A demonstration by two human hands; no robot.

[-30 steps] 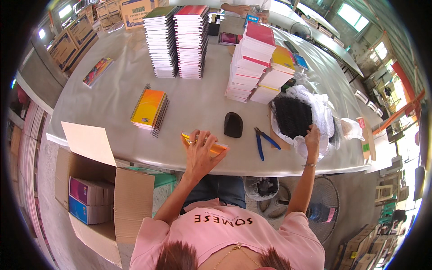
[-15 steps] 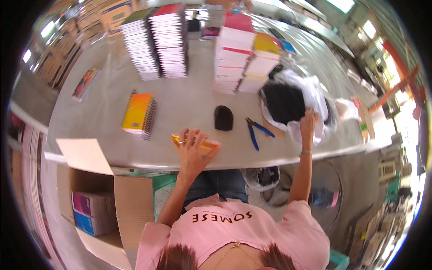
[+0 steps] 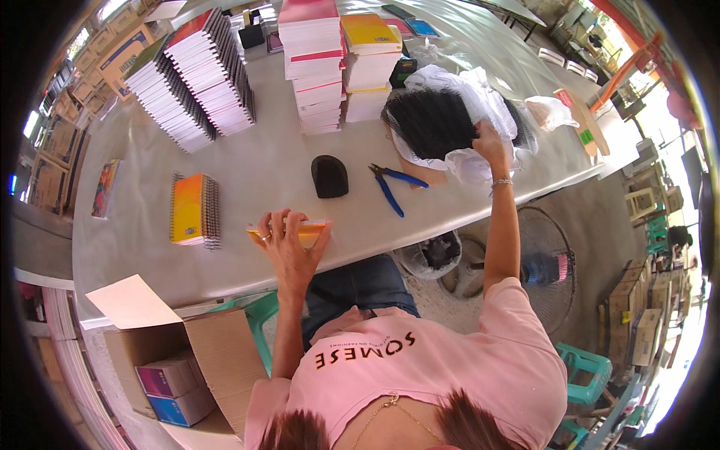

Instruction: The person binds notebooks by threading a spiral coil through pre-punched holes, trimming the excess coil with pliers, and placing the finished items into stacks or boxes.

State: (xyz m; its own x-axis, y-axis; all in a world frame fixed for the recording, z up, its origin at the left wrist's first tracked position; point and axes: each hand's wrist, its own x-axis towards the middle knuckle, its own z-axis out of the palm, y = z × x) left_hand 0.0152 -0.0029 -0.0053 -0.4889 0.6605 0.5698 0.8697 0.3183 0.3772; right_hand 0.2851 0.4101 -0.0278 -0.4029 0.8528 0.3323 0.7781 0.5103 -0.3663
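The left hand lies spread, palm down, on a thin yellow-orange notebook near the front edge of the grey worktop, fingers fanned over its cover and pressing it flat rather than gripping it. The right hand reaches further back and to the right, its fingers curled into a white plastic bag that holds a bundle of black spiral binding coils (whether it pinches a coil or only the bag's edge cannot be told).

Between the two hands lie a small black rounded object and blue-handled pliers, just beside each other but apart. To the left sits a short pile of orange spiral-bound notebooks. Tall stacks of white-paged notebooks stand along the back. An open cardboard box stands on the floor at lower left.
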